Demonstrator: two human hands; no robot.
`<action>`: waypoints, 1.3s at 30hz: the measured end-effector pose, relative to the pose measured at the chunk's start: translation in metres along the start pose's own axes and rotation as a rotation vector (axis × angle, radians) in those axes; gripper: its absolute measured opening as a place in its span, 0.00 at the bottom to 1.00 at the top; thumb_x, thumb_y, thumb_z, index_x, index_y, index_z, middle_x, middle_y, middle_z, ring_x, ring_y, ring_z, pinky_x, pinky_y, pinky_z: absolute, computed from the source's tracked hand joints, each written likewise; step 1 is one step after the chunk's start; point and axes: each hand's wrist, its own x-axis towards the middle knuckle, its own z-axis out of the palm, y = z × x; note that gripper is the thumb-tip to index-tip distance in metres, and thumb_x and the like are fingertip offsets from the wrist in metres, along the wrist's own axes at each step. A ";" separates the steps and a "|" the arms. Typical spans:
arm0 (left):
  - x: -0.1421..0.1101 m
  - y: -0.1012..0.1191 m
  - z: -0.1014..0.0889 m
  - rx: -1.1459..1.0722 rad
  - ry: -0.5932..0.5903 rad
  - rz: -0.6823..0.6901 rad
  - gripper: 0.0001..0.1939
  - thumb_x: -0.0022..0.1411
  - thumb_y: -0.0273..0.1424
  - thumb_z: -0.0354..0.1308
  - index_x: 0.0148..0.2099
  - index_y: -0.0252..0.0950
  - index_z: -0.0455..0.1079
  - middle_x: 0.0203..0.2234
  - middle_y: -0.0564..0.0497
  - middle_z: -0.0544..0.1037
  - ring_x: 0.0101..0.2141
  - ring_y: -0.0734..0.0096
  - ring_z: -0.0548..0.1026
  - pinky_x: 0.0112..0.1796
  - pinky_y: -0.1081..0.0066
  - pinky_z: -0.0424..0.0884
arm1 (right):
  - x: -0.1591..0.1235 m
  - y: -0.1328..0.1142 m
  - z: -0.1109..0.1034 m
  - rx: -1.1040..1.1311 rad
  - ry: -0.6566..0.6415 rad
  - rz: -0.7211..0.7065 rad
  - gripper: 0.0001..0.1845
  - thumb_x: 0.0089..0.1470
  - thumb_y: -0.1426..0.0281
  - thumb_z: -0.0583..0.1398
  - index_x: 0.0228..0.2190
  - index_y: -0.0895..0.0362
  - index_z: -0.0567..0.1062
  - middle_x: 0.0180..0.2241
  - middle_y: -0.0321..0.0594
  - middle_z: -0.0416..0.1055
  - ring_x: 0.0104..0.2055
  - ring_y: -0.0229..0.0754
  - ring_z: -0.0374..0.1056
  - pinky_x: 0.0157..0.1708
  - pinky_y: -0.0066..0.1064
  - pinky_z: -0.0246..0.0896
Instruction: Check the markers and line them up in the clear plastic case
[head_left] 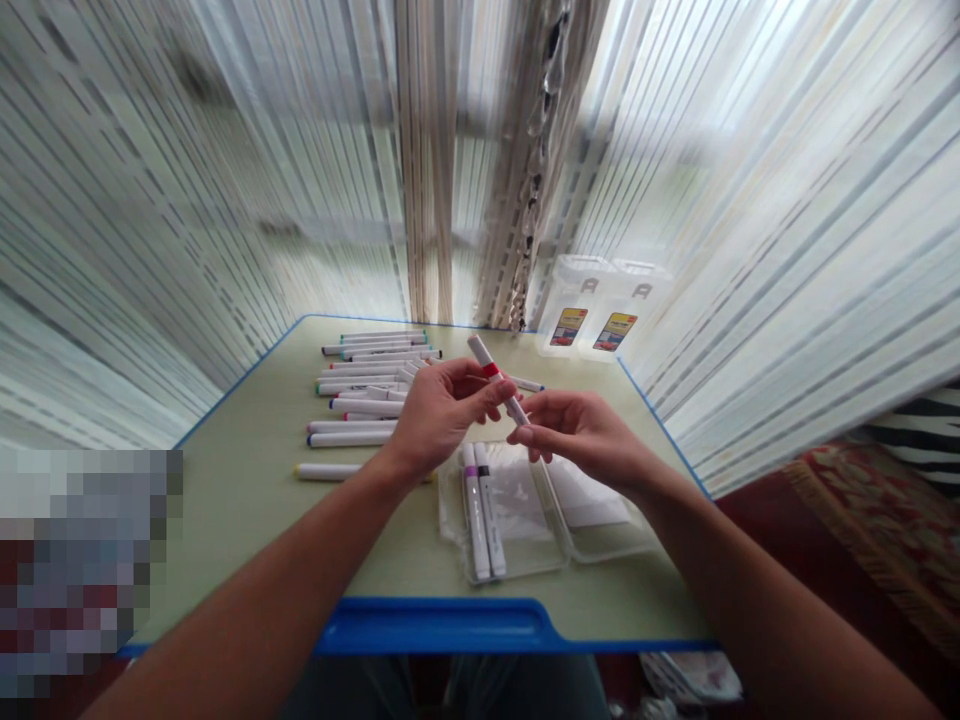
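We have the red-banded marker tilted above the far edge of the open clear case; our left grip is closed around its middle, and our right grip pinches its lower end; two pens — purple-banded marker and black-banded marker — already lie side by side in the case's left half; we judge the sorting barely begun, with many loose markers left on the worktop; two clear boxes stand beyond.

Left hand and right hand hold red-banded marker, tilted, near open clear case; two markers lie in its left half.
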 end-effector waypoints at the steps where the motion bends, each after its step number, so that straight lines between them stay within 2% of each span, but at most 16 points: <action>1: 0.000 0.000 0.000 -0.007 0.012 0.000 0.17 0.51 0.39 0.74 0.35 0.31 0.77 0.24 0.51 0.80 0.22 0.75 0.74 0.25 0.75 0.68 | -0.001 0.000 0.000 0.019 0.006 0.001 0.18 0.44 0.62 0.75 0.35 0.60 0.81 0.28 0.39 0.77 0.24 0.34 0.69 0.25 0.27 0.64; 4: 0.001 0.001 0.001 -0.012 0.062 -0.008 0.16 0.53 0.40 0.73 0.33 0.31 0.76 0.22 0.52 0.78 0.22 0.76 0.73 0.24 0.75 0.68 | -0.002 0.001 0.000 0.060 0.056 -0.032 0.17 0.45 0.62 0.74 0.34 0.60 0.82 0.28 0.41 0.79 0.23 0.34 0.69 0.24 0.27 0.65; 9: 0.002 0.002 -0.003 -0.035 0.150 -0.021 0.17 0.55 0.41 0.71 0.32 0.31 0.76 0.23 0.52 0.76 0.20 0.79 0.70 0.22 0.76 0.66 | 0.001 0.003 -0.003 0.089 0.179 -0.113 0.12 0.50 0.63 0.71 0.32 0.61 0.83 0.26 0.41 0.79 0.21 0.32 0.66 0.22 0.25 0.62; 14: 0.003 0.004 -0.007 -0.043 0.149 -0.020 0.13 0.57 0.37 0.70 0.37 0.32 0.78 0.25 0.51 0.79 0.21 0.78 0.71 0.22 0.76 0.68 | 0.004 0.004 -0.008 0.258 0.308 -0.190 0.08 0.51 0.67 0.71 0.31 0.60 0.84 0.24 0.39 0.77 0.21 0.30 0.64 0.20 0.23 0.58; 21: -0.002 0.010 -0.003 -0.130 -0.025 -0.008 0.11 0.61 0.32 0.68 0.45 0.34 0.81 0.31 0.47 0.84 0.25 0.78 0.76 0.28 0.77 0.73 | 0.007 0.003 -0.017 0.439 0.407 -0.246 0.05 0.51 0.70 0.70 0.30 0.60 0.83 0.21 0.36 0.72 0.20 0.30 0.63 0.19 0.22 0.54; 29: -0.006 0.010 -0.012 -0.142 -0.262 -0.006 0.17 0.58 0.29 0.70 0.51 0.39 0.80 0.36 0.44 0.86 0.29 0.74 0.80 0.34 0.73 0.76 | 0.008 0.001 -0.021 0.524 0.421 -0.179 0.06 0.49 0.70 0.71 0.29 0.61 0.83 0.21 0.36 0.71 0.22 0.30 0.63 0.20 0.21 0.56; 33: -0.007 0.011 -0.012 -0.153 -0.285 -0.025 0.18 0.56 0.28 0.72 0.50 0.42 0.81 0.37 0.45 0.86 0.29 0.74 0.80 0.36 0.72 0.76 | 0.008 0.000 -0.021 0.533 0.406 -0.157 0.06 0.49 0.71 0.71 0.29 0.61 0.83 0.22 0.36 0.70 0.23 0.30 0.62 0.21 0.20 0.56; 39: -0.010 0.016 -0.011 -0.169 -0.274 -0.090 0.17 0.55 0.33 0.73 0.49 0.43 0.82 0.37 0.44 0.86 0.28 0.72 0.80 0.36 0.69 0.76 | 0.006 0.000 -0.020 0.499 0.391 -0.145 0.06 0.49 0.69 0.70 0.30 0.59 0.82 0.23 0.36 0.69 0.24 0.32 0.61 0.21 0.22 0.56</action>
